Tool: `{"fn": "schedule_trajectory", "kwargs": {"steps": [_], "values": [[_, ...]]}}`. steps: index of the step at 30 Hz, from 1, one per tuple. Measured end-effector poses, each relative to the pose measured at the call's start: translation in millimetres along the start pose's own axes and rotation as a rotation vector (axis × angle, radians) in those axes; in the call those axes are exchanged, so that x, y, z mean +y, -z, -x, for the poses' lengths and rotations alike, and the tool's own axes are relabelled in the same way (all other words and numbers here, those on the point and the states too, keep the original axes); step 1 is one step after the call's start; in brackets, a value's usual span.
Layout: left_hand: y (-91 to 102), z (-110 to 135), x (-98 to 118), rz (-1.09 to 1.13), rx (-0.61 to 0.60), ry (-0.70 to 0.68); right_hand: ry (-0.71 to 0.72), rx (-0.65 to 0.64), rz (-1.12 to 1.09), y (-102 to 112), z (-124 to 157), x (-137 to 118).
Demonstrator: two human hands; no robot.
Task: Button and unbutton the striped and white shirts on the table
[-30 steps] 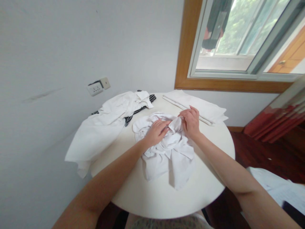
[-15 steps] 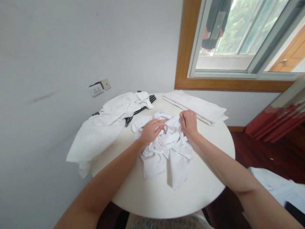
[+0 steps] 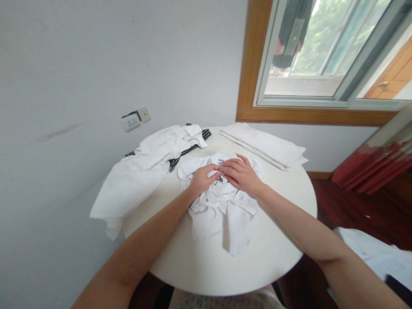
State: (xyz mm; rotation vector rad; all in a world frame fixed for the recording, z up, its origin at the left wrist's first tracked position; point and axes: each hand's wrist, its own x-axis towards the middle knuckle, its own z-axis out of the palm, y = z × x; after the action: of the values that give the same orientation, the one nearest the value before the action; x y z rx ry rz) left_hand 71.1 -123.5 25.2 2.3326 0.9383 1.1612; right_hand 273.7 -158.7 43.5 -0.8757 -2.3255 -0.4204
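A crumpled white garment [image 3: 222, 197] lies in a loose heap in the middle of the round table; its exact kind is hidden by the folds. On the heap's upper left, my left hand [image 3: 205, 178] pinches a bit of the cloth between thumb and fingers. My right hand [image 3: 241, 174] rests over the upper right of the heap, fingers stretched out and somewhat apart. Its fingertips meet those of my left hand near the centre of the cloth.
The white round table [image 3: 199, 266] stands against the wall. White clothes [image 3: 138, 176] with a black striped piece [image 3: 175, 163] beneath hang over its left edge. A folded white cloth [image 3: 264, 143] lies at the back right. More white fabric [image 3: 370, 249] is at lower right.
My right hand has let go of the cloth at the upper right and moved left to my left hand, its fingers now extended. My left hand has barely moved.
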Motion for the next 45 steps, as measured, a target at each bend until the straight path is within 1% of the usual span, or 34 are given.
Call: {"fn": "schedule_trajectory", "kwargs": {"steps": [3, 7, 11, 14, 17, 20, 23, 25, 26, 28, 31, 33, 35, 36, 37, 38, 40, 42, 45], "values": [[-0.6, -1.1, -0.6, 0.041, -0.043, 0.015, -0.013, -0.002, -0.029, -6.8, 0.1, -0.5], [-0.9, -1.6, -1.5, 0.054, -0.144, 0.049, -0.014, -0.003, -0.068, -11.1, 0.1, -2.5], [-0.8, -0.9, -1.5, 0.048, -0.191, 0.101, -0.075, 0.008, -0.116, -14.0, 0.3, -3.0], [-0.8, -0.5, -0.4, 0.053, -0.178, 0.044, -0.123, 0.021, -0.171, -17.9, 1.5, -0.7], [-1.4, 0.3, 0.4, 0.072, -0.130, -0.027, -0.163, 0.060, -0.218, -22.3, 3.0, 2.7], [-3.5, 1.8, -0.1, 0.070, -0.072, -0.051, -0.183, 0.101, -0.232, -24.1, 3.3, 3.9], [-4.8, 2.1, -0.1, 0.078, -0.023, -0.056, -0.171, 0.134, -0.215, -20.2, 2.2, 1.3], [-2.3, 0.0, 0.4, 0.088, 0.052, -0.024, -0.141, 0.142, -0.175, -14.9, 1.6, -0.5], [0.9, -1.7, 0.4, 0.093, 0.117, 0.007, -0.128, 0.141, -0.151, -11.9, 1.5, -0.4], [12.1, -6.2, -1.1, 0.091, 0.295, 0.084, -0.127, 0.138, -0.089, -6.2, 2.3, 3.7], [39.6, -12.9, -10.2, 0.002, 0.597, 0.163, -0.198, 0.159, 0.024, 0.3, 6.5, 21.2], [60.6, -15.3, -21.4, -0.101, 0.771, 0.170, -0.268, 0.218, 0.099, 4.2, 11.0, 37.7], [78.1, -15.3, -34.6, -0.179, 0.886, 0.186, -0.338, 0.306, 0.161, 8.2, 15.8, 53.3], [84.2, -14.5, -40.5, -0.216, 0.907, 0.205, -0.368, 0.345, 0.187, 10.1, 17.8, 59.3], [88.2, -13.3, -45.3, -0.259, 0.895, 0.226, -0.393, 0.373, 0.210, 11.9, 19.2, 63.5], [90.0, -11.9, -48.1, -0.312, 0.854, 0.242, -0.411, 0.389, 0.228, 13.3, 19.9, 65.5], [87.4, -9.3, -46.6, -0.438, 0.722, 0.242, -0.417, 0.372, 0.240, 14.6, 18.9, 63.1], [78.1, -7.9, -35.5, -0.541, 0.573, 0.182, -0.383, 0.291, 0.214, 13.7, 15.5, 53.8], [57.8, -7.3, -11.3, -0.591, 0.344, 0.012, -0.336, 0.146, 0.148, 7.7, 10.0, 35.7]]}}
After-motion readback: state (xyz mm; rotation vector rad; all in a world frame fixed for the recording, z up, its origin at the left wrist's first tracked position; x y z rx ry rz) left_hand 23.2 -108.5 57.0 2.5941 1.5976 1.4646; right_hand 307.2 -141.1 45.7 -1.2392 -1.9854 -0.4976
